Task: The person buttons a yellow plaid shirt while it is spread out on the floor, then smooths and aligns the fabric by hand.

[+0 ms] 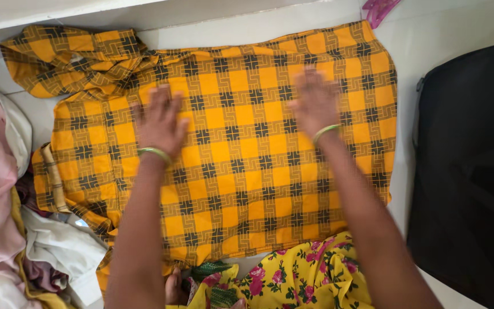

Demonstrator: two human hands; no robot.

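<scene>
Two flat palms on white floor [464,23], left hand [160,121] and right hand [314,102] spread open, pressing yellow checked garment [241,166], black bag [475,171] alongside

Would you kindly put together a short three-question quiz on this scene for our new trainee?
1. True or false: both hands lie flat on the checked cloth.
2. What sits at the right edge of the view? A) a black bag B) a red bucket C) a wooden chair
3. Fill in: each wrist wears a ____ bangle.

Key:
1. True. The left hand and right hand are spread palm-down on the yellow and black checked cloth.
2. A, the black bag.
3. Green: one bangle on the left wrist, another on the right.
</scene>
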